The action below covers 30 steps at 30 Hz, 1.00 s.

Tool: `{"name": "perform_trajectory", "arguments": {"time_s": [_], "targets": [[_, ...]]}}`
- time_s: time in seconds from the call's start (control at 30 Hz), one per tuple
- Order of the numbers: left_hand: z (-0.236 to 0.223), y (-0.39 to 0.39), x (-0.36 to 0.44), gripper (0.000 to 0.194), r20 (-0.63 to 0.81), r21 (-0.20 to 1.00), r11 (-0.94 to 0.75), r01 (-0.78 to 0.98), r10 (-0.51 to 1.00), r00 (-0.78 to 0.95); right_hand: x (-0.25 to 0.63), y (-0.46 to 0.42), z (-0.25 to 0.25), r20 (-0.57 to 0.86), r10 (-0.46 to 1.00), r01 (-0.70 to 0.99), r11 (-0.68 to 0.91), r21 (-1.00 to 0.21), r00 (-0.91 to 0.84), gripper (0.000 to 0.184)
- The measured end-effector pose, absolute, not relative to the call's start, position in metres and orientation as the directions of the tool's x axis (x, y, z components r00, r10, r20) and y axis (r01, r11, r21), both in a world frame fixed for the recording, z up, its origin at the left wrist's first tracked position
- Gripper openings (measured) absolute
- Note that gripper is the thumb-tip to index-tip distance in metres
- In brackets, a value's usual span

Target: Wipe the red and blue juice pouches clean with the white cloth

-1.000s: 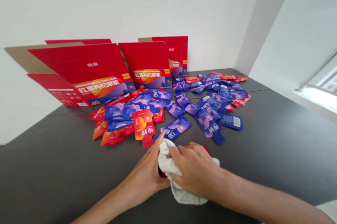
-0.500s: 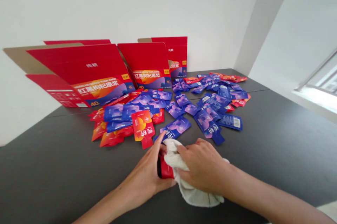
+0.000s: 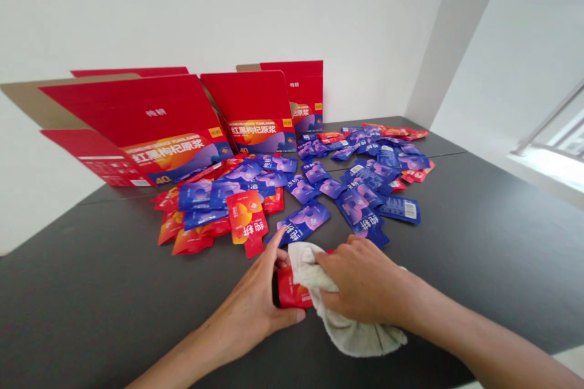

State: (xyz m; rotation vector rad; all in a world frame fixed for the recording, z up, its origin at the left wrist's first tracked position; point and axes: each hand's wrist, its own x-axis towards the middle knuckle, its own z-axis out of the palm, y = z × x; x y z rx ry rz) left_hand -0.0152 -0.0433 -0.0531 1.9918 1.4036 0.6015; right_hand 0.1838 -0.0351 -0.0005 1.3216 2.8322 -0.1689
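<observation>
At the near side of the grey table (image 3: 100,310), my left hand (image 3: 262,294) is clamped by thumb and fingers on one end of a red pouch (image 3: 291,290), while my right hand (image 3: 365,282) clenches a white cloth (image 3: 360,337) over its other end. For good wiping, I'd steady the pouch and stroke lightly outward, without creasing it.

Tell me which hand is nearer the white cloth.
Right. The right hand grips the white cloth; the left hand is just left of it, holding a red packet.
</observation>
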Motion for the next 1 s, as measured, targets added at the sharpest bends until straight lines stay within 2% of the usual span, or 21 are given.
{"name": "perform_trajectory", "arguments": {"time_s": [0.2,0.33,0.4,0.5,0.6,0.77,0.83,0.93,1.0], "targets": [[-0.049,-0.044,-0.018,0.114,0.011,0.738,-0.276,0.615,0.917,0.398,0.177,-0.034,-0.002,-0.006,0.63,0.618,0.759,-0.205,-0.776,0.029],[-0.056,-0.042,-0.016,0.116,0.015,0.728,-0.237,0.644,0.944,0.331,0.186,-0.028,0.001,-0.083,0.743,0.746,0.654,-0.128,-0.665,0.027],[-0.059,-0.041,-0.015,0.117,0.029,0.726,-0.233,0.647,0.95,0.31,0.186,-0.028,0.0,-0.062,0.79,0.791,0.604,-0.099,-0.61,0.028],[-0.057,-0.042,-0.014,0.117,0.048,0.728,-0.257,0.635,0.944,0.327,0.176,-0.032,-0.005,-0.001,0.767,0.759,0.635,-0.144,-0.642,0.031],[-0.051,-0.043,-0.015,0.114,0.035,0.722,-0.274,0.635,0.932,0.362,0.172,-0.035,-0.007,-0.01,0.758,0.747,0.64,-0.179,-0.652,0.032],[-0.053,-0.043,-0.014,0.112,0.05,0.729,-0.254,0.636,0.946,0.32,0.181,-0.031,-0.003,-0.051,0.882,0.883,0.467,-0.044,-0.469,0.028],[-0.055,-0.042,-0.014,0.113,0.078,0.727,-0.273,0.63,0.945,0.319,0.177,-0.033,-0.004,-0.024,0.853,0.852,0.518,-0.078,-0.521,0.031],[-0.055,-0.042,-0.016,0.114,0.098,0.721,-0.306,0.622,0.933,0.346,0.169,-0.038,-0.007,0.006,0.755,0.74,0.644,-0.195,-0.655,0.035],[-0.055,-0.042,-0.016,0.115,0.093,0.722,-0.303,0.622,0.934,0.346,0.171,-0.038,-0.008,-0.004,0.756,0.742,0.64,-0.199,-0.654,0.035]]}}
